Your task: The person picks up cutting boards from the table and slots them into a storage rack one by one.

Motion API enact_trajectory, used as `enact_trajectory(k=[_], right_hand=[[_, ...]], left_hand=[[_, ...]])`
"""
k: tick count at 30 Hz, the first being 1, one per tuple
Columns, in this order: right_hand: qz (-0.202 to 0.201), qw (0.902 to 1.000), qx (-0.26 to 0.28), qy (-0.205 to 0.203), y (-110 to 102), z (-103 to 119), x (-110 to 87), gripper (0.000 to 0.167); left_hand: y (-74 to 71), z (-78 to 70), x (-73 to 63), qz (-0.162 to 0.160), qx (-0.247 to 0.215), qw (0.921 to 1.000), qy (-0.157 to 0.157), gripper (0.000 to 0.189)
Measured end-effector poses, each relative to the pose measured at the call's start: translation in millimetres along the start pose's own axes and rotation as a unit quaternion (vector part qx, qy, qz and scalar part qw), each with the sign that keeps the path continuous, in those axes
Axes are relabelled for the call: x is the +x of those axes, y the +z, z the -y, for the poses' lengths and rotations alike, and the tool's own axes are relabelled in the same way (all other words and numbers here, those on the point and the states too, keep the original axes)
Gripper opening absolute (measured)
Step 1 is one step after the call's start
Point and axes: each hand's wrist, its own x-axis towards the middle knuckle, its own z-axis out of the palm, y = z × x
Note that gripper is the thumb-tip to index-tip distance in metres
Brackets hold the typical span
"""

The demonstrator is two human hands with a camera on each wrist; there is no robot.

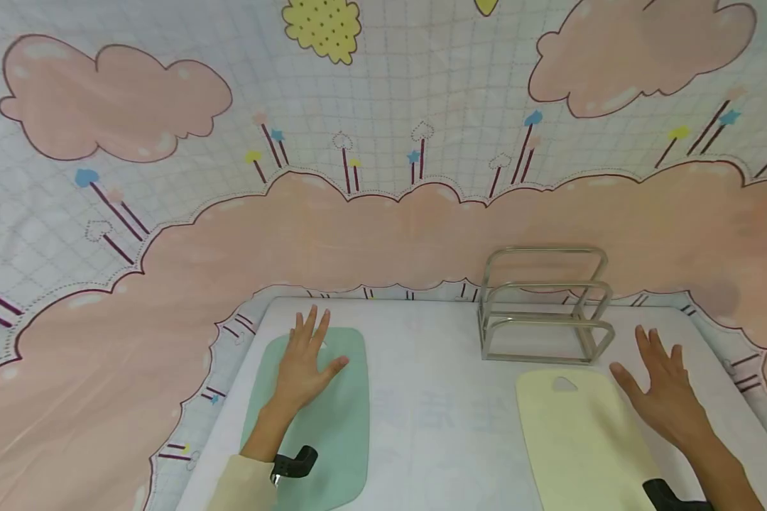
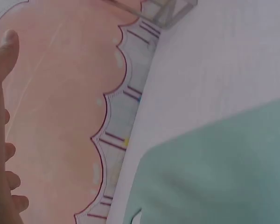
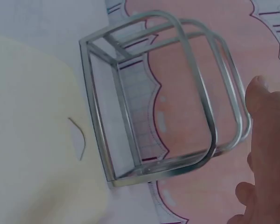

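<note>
My left hand (image 1: 303, 369) is spread out over the upper part of a pale green cutting board (image 1: 339, 433), with fingers straight and nothing held. Whether it touches the board cannot be told. My right hand (image 1: 667, 397), also with fingers extended and holding nothing, is to the right of a pale yellow cutting board (image 1: 575, 440) that has a hole near its far end. Behind the yellow board stands a metal rack (image 3: 96, 112) with several upright loops. In the left wrist view, the green board (image 2: 224, 172) lies to the right of the hand.
Both boards and the rack are on a white tabletop (image 1: 441, 397). A cloth with pink clouds (image 1: 383, 241) hangs behind it and spreads around its sides. Each wrist wears a black strap device, seen on the left wrist (image 1: 297, 463).
</note>
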Motion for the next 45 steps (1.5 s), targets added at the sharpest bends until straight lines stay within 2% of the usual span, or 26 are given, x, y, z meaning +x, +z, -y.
enact_trajectory(k=[5, 11, 15, 18, 23, 25, 31, 36, 39, 40, 43, 45], right_hand=[[0.017, 0.9985, 0.042, 0.030, 5, 0, -0.2, 0.073], [0.003, 0.9956, 0.085, 0.039, 10, 2, 5.5, 0.071], [-0.009, 0.9918, 0.121, 0.038, 13, 4, 10.1, 0.069], [-0.015, 0.9881, 0.148, 0.040, 15, 7, 14.8, 0.068], [-0.024, 0.9839, 0.173, 0.036, 18, 9, 20.9, 0.064], [-0.030, 0.9831, 0.177, 0.037, 19, 9, 21.8, 0.062], [-0.033, 0.9783, 0.198, 0.051, 25, 10, 23.0, 0.059], [-0.039, 0.9733, 0.218, 0.061, 32, 10, 26.5, 0.059], [-0.042, 0.9720, 0.222, 0.065, 38, 10, 30.4, 0.059], [-0.046, 0.9723, 0.220, 0.066, 40, 10, 31.2, 0.059], [-0.055, 0.9723, 0.215, 0.075, 43, 10, 32.5, 0.059], [-0.060, 0.9713, 0.215, 0.082, 42, 10, 32.9, 0.058]], left_hand=[[16.6, -23.9, 1.4, 0.005, -0.074, 0.9972, -0.009, 0.093], [35.6, -48.6, 3.8, 0.036, -0.143, 0.9891, 0.002, 0.094], [50.6, -60.1, 9.8, 0.048, -0.191, 0.9802, 0.025, 0.090], [61.2, -65.9, 16.2, 0.040, -0.218, 0.9745, 0.037, 0.086], [73.4, -74.3, 26.3, 0.037, -0.253, 0.9665, 0.022, 0.085], [78.2, -78.7, 30.0, 0.041, -0.274, 0.9608, 0.012, 0.086], [98.6, -94.1, 41.1, 0.036, -0.348, 0.9369, 0.007, 0.086], [114.1, -108.4, 46.7, 0.045, -0.375, 0.9257, 0.008, 0.081], [106.0, -124.5, 49.7, 0.069, -0.393, 0.9170, 0.005, 0.079], [108.3, -127.5, 50.3, 0.076, -0.396, 0.9150, 0.000, 0.080], [118.6, -137.5, 54.1, 0.095, -0.397, 0.9126, -0.013, 0.085], [136.0, -140.0, 59.5, 0.104, -0.389, 0.9154, -0.015, 0.084]])
